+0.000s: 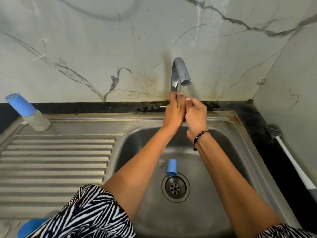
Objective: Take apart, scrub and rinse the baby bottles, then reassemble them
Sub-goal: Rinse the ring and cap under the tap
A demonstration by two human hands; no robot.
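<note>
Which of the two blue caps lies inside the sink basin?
The loose blue cap by the drain. The other one sits on the bottle on the drainboard.

Bottle (28, 112): clear frosted body, blue cap on, standing on the drainboard's far left corner, leaning left in the wide-angle view. Loose blue cap (171, 167): lying on its side in the basin, open end toward the drain, just beside its rim. Brush (291, 157): grey bristle head, white handle, flat on the dark counter right of the basin.
</note>
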